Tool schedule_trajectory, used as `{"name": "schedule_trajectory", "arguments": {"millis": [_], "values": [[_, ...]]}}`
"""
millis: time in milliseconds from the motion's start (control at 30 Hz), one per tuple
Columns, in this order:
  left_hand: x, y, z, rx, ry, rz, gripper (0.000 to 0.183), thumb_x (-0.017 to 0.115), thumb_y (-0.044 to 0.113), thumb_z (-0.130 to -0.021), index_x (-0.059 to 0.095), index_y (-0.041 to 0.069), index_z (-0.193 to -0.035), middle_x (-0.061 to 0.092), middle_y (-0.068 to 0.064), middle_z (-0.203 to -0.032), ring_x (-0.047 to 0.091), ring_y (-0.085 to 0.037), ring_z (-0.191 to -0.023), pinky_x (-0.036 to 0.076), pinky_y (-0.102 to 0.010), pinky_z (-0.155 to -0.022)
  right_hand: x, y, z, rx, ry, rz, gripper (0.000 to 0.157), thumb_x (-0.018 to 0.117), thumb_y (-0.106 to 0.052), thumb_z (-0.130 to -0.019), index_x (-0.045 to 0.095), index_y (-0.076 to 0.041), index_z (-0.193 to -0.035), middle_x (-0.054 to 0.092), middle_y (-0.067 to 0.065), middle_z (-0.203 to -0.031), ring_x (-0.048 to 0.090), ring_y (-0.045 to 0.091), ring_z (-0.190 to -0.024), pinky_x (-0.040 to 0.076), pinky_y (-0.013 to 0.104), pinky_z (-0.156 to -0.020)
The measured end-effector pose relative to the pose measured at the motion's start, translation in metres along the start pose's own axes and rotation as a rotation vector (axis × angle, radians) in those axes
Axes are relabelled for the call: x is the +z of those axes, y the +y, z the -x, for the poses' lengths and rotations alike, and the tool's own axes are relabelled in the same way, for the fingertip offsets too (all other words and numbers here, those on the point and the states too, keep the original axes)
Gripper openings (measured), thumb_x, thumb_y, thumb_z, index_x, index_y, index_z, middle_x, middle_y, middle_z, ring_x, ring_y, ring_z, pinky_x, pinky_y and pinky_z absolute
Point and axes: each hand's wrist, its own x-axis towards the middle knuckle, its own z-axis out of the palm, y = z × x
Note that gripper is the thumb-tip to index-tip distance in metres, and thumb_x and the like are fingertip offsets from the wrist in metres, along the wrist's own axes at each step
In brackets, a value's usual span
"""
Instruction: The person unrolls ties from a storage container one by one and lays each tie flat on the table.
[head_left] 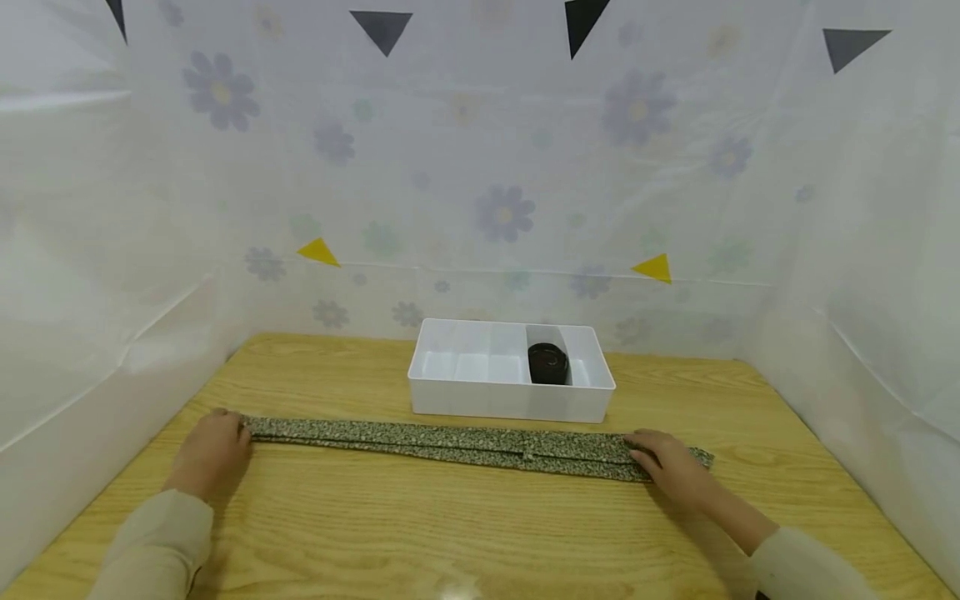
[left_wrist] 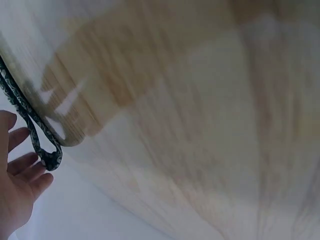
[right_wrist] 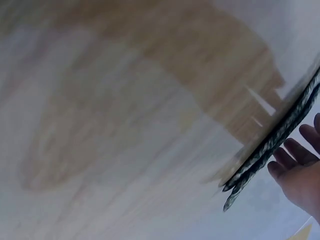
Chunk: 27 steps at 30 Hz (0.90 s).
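Observation:
A long green-and-black patterned necktie [head_left: 442,437] lies folded lengthwise across the wooden table, its layers slightly offset. My left hand [head_left: 212,448] is at its left end. In the left wrist view, the necktie's fold [left_wrist: 51,159] forms a small loop against the extended fingertips of the left hand [left_wrist: 20,192]. Near the pointed right end, my right hand [head_left: 670,467] rests on the cloth with its fingers stretched across it. The right wrist view has the right hand's fingers [right_wrist: 287,160] relaxed along the stacked layers, whose tips [right_wrist: 229,200] stick out past them.
Behind the necktie stands a white divided box [head_left: 495,398], with a dark rolled item [head_left: 548,364] in one of its right-hand compartments. The wooden table [head_left: 390,533] ends at a flower-printed sheet [head_left: 450,167] at the back; pale sheets hang on both sides.

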Motion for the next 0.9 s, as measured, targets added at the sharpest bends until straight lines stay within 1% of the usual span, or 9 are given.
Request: {"name": "schedule_trajectory", "arguments": {"millis": [100, 167, 300, 400, 500, 633, 733, 833, 900], "values": [[0.0, 0.0, 0.001, -0.028, 0.028, -0.014, 0.022, 0.048, 0.004, -0.091, 0.054, -0.017, -0.096, 0.053, -0.034, -0.091, 0.054, -0.046, -0.081, 0.047, -0.052, -0.066, -0.005, 0.007, 0.0, 0.048, 0.058, -0.001, 0.029, 0.057, -0.001, -0.087, 0.058, 0.013, -0.113, 0.058, 0.032, -0.112, 0.056, 0.045, -0.102, 0.049, 0.052, -0.081], [0.0, -0.001, 0.002, -0.045, 0.049, -0.011, 0.024, 0.049, 0.003, -0.091, 0.05, -0.02, -0.1, 0.051, -0.037, -0.091, 0.053, -0.047, -0.08, 0.047, -0.052, -0.065, -0.009, 0.012, -0.001, 0.078, 0.065, 0.0, 0.03, 0.057, 0.001, -0.086, 0.056, 0.015, -0.112, 0.057, 0.033, -0.109, 0.057, 0.045, -0.097, 0.05, 0.05, -0.077], [-0.001, 0.0, 0.003, -0.08, 0.099, 0.012, 0.032, 0.047, 0.001, -0.091, 0.043, -0.026, -0.107, 0.048, -0.043, -0.095, 0.051, -0.054, -0.082, 0.046, -0.056, -0.067, -0.017, 0.023, -0.003, 0.128, 0.015, -0.013, 0.035, 0.055, 0.002, -0.086, 0.05, 0.021, -0.116, 0.053, 0.038, -0.108, 0.058, 0.046, -0.092, 0.051, 0.048, -0.072], [-0.001, 0.001, 0.003, -0.112, 0.114, 0.035, 0.033, 0.047, 0.001, -0.091, 0.042, -0.027, -0.108, 0.047, -0.046, -0.094, 0.05, -0.057, -0.083, 0.046, -0.057, -0.067, -0.021, 0.03, -0.005, 0.16, -0.033, -0.026, 0.038, 0.054, 0.002, -0.087, 0.046, 0.022, -0.118, 0.055, 0.033, -0.102, 0.059, 0.04, -0.085, 0.051, 0.045, -0.069], [-0.001, 0.0, 0.002, -0.142, 0.127, 0.048, 0.028, 0.049, 0.0, -0.09, 0.045, -0.026, -0.098, 0.049, -0.043, -0.085, 0.051, -0.055, -0.077, 0.046, -0.056, -0.063, -0.022, 0.036, -0.006, 0.179, -0.07, -0.028, 0.04, 0.055, 0.001, -0.087, 0.045, 0.023, -0.119, 0.056, 0.027, -0.097, 0.056, 0.032, -0.081, 0.048, 0.043, -0.067], [0.0, -0.002, 0.001, -0.15, 0.142, 0.045, 0.021, 0.05, -0.001, -0.089, 0.046, -0.021, -0.082, 0.049, -0.037, -0.073, 0.051, -0.05, -0.069, 0.045, -0.054, -0.06, -0.022, 0.038, -0.006, 0.181, -0.085, -0.016, 0.04, 0.059, 0.001, -0.085, 0.048, 0.021, -0.117, 0.055, 0.028, -0.098, 0.056, 0.037, -0.085, 0.049, 0.044, -0.069], [0.0, -0.003, 0.0, -0.148, 0.142, 0.034, 0.021, 0.048, -0.002, -0.089, 0.046, -0.021, -0.081, 0.049, -0.037, -0.073, 0.051, -0.05, -0.07, 0.044, -0.055, -0.063, -0.022, 0.038, -0.005, 0.183, -0.084, 0.0, 0.035, 0.062, 0.0, -0.083, 0.053, 0.019, -0.111, 0.056, 0.027, -0.095, 0.057, 0.038, -0.085, 0.049, 0.044, -0.068], [0.001, -0.003, 0.001, -0.172, 0.158, 0.042, 0.022, 0.048, -0.001, -0.089, 0.047, -0.022, -0.081, 0.049, -0.038, -0.074, 0.05, -0.051, -0.071, 0.044, -0.056, -0.065, -0.024, 0.038, -0.006, 0.19, -0.079, 0.018, 0.031, 0.064, -0.003, -0.083, 0.056, 0.017, -0.105, 0.057, 0.024, -0.091, 0.056, 0.034, -0.081, 0.049, 0.042, -0.066], [0.0, -0.002, 0.001, -0.194, 0.177, 0.061, 0.024, 0.049, 0.0, -0.089, 0.047, -0.021, -0.079, 0.049, -0.038, -0.073, 0.051, -0.051, -0.07, 0.044, -0.056, -0.063, -0.025, 0.038, -0.005, 0.198, -0.069, 0.022, 0.029, 0.065, -0.004, -0.082, 0.057, 0.017, -0.101, 0.057, 0.023, -0.089, 0.056, 0.032, -0.079, 0.049, 0.042, -0.065]]}}
